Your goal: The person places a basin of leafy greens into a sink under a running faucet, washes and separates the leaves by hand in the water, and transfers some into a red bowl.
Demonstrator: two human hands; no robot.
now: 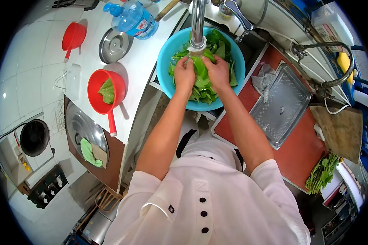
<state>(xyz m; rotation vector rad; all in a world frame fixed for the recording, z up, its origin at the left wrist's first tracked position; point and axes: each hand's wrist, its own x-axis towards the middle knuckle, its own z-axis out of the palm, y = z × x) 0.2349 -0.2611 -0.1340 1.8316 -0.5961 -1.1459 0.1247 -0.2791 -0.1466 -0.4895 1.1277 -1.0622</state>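
Observation:
A turquoise basin (164, 77) holds many green leaves (204, 95) under a metal faucet (198, 24). Both my hands are over the basin, just below the spout, with a bright green leaf (200, 69) between them. My left hand (185, 74) pinches the leaf's left side, its fingers bent together. On the other side my right hand (217, 72) grips the same leaf near its upper right edge. Water runs from the spout onto the leaf. The fingertips of both hands are partly hidden by the leaf.
Left counter: red ladle (95, 92) with a leaf inside, second red ladle (74, 36), metal lid (113, 45), blue soap bottle (138, 23). Right: metal tray (284, 106) on a red surface, curved tap (335, 45), wooden board (339, 130), bunch of greens (321, 173).

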